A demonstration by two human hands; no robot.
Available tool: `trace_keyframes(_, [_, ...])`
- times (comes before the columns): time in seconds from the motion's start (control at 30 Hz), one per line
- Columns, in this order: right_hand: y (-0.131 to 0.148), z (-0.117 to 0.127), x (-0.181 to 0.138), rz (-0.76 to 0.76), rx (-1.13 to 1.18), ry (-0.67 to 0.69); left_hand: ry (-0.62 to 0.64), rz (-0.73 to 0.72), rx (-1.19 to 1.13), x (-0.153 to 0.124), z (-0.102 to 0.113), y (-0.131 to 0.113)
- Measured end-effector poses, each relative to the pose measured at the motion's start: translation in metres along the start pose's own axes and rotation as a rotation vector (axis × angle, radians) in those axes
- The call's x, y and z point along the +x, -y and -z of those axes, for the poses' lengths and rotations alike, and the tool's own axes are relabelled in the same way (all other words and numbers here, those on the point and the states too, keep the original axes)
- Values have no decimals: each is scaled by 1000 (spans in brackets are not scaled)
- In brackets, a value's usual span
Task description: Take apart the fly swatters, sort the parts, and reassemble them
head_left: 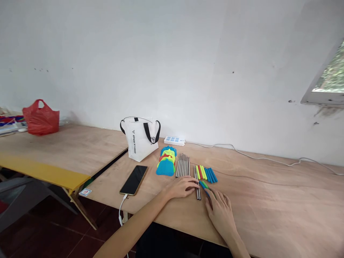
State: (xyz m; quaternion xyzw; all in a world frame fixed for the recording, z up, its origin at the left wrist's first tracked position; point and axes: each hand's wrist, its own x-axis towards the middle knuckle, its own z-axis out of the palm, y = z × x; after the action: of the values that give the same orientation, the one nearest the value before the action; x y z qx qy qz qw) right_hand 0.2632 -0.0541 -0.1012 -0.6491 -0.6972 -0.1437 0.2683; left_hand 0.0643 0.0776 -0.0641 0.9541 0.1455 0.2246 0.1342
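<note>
My left hand [185, 186] lies palm down on the table, its curled fingers on a pair of shiny metal tubes [199, 195]. Close to its right, my right hand [220, 208] bends its fingers over blue and green sticks [204, 184], partly covering them. Just beyond my hands lie a row of grey metal tubes [182, 166], short yellow and red sticks [201, 172] and several blue sticks [210, 175]. Left of the tubes, blue, yellow, red and green mesh pieces [165, 167] overlap in a stack.
A black-screened phone [134, 180] with a white cable [120, 211] lies left of my arm. Behind it stands a white bag [141, 141] with black handles. A power strip [174, 140] sits by the wall, its cord running right. A red plastic bag [41, 120] rests on another table.
</note>
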Motion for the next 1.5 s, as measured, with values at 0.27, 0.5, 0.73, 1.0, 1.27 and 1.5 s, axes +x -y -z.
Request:
trace_keyframes(0.27, [-11,10,1,-10,59,27,50,-71,2,0,-9,-33])
trace_keyframes(0.5, [-40,9,0,-113,131,105,77,-68,12,-12,-21,-80])
trace_keyframes(0.73, [-72,7,1,-115,170,81,45,9,57,-8,-25,-91])
trace_keyframes(1.0, [-82,-8,-1,-139,94,32,-114,506,22,-37,2,-62])
trace_keyframes(1.27, [-76,-1,0,-125,194,47,-259,690,-17,-63,23,-26])
trace_keyframes(1.5, [-69,9,1,-119,220,116,-278,626,-1,-61,21,-31])
